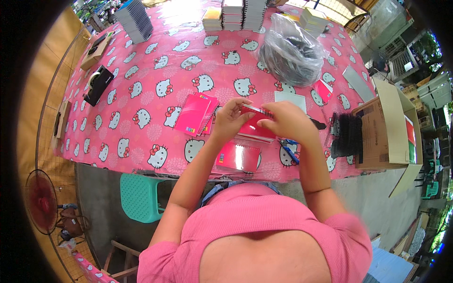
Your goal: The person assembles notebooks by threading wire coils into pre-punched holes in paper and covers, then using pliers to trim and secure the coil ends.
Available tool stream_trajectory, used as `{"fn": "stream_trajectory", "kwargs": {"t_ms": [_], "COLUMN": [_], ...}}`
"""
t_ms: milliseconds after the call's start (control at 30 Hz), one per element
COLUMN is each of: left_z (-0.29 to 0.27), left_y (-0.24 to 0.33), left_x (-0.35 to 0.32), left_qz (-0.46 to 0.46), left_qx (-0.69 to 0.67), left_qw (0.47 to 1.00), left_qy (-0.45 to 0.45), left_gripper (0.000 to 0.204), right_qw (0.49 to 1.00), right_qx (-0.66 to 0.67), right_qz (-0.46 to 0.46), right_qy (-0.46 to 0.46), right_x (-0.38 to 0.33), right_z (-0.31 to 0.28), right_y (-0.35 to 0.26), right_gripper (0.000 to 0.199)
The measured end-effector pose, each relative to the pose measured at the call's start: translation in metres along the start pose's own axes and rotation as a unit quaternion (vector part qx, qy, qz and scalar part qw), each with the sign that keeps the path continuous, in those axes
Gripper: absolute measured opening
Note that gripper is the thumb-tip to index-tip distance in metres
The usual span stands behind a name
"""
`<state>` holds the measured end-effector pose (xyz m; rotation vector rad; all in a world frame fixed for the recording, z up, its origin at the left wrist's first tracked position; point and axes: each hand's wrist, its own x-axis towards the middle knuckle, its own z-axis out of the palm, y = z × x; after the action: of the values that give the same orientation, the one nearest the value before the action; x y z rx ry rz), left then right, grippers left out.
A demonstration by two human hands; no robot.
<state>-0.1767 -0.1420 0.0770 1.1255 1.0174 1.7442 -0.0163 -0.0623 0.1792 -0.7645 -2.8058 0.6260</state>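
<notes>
Both of my hands grip a small red notebook [255, 131] at the middle of the near side of the table. My left hand [229, 119] pinches its upper left edge. Closed around its upper right corner is my right hand [285, 118], near the bound edge. The fingers partly hide the binding. To the left lie several pink-red notebooks [191, 114], overlapping. Another pink-red notebook [239, 157] lies flat just below the held one, at the table's front edge. A blue-handled tool [292, 154] rests beside my right forearm, partly covered.
Black spiral binding coils [347, 134] lie beside an open cardboard box [377, 129] at the right. A clear plastic bag [292, 54] of dark material sits beyond my hands. Notebook stacks [135, 22] stand at the back. A tape dispenser [99, 85] is far left; a green stool [139, 198] stands below.
</notes>
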Motion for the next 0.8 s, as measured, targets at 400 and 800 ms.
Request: {"fn": "stream_trajectory", "kwargs": {"t_ms": [400, 800], "left_z": [0.0, 0.0], "left_y": [0.017, 0.016], "left_x": [0.0, -0.006], "left_qz": [-0.015, -0.05], "left_qx": [0.063, -0.011], "left_qw": [0.997, 0.998], "left_qy": [0.031, 0.028], "left_gripper": [0.027, 0.025], "right_qw": [0.983, 0.995], "right_qx": [-0.09, 0.011], "right_qz": [0.035, -0.011], "right_qy": [-0.158, 0.101], "right_x": [0.027, -0.024], "right_z": [0.003, -0.015], "right_y": [-0.005, -0.027], "right_gripper": [0.034, 0.04]}}
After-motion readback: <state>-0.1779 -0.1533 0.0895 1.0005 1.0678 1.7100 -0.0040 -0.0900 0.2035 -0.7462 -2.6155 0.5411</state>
